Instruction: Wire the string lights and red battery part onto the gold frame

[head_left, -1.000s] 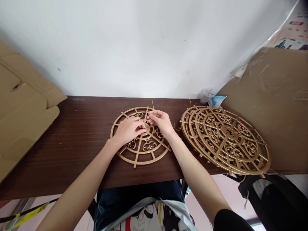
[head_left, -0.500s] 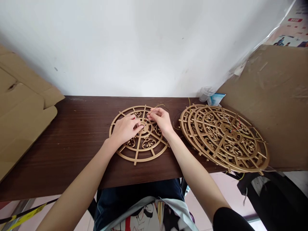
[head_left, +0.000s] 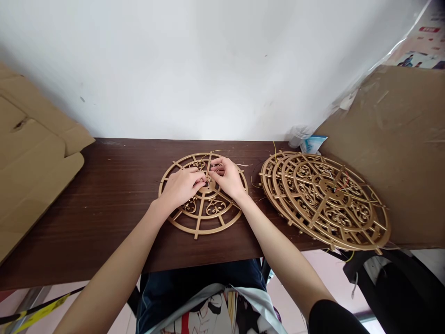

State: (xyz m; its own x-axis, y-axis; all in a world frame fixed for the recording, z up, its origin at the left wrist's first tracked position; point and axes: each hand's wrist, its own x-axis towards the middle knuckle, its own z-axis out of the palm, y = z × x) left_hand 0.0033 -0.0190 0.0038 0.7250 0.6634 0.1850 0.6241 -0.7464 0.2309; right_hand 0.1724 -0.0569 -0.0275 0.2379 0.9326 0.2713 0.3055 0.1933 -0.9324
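A round gold-coloured openwork frame [head_left: 199, 213] with spokes and scroll ornaments lies flat on the dark brown table. Over its left half is my left hand [head_left: 181, 186], thumb and fingertips pinched on thin wire beside the hub. My right hand [head_left: 227, 178] comes in from the right, its thumb and forefinger closed on wire close to the left fingertips. A thin yellow wire [head_left: 206, 156] arcs up behind the fingers, and a pale wire end [head_left: 243, 165] sticks out past the right hand. The fingers hide most of the wire between them.
Several similar gold frames [head_left: 314, 215] lie stacked at the right, with loose wires on them. Behind them stand a clear plastic cup [head_left: 297, 136] and a blue-white packet [head_left: 313, 144]. Cardboard flanks the table [head_left: 114, 204] at left [head_left: 38, 157] and right [head_left: 389, 139].
My right hand has moved slightly down and left, closer to my left fingertips. The yellow wire now curves further left, and a pale wire end shows right of the hand.
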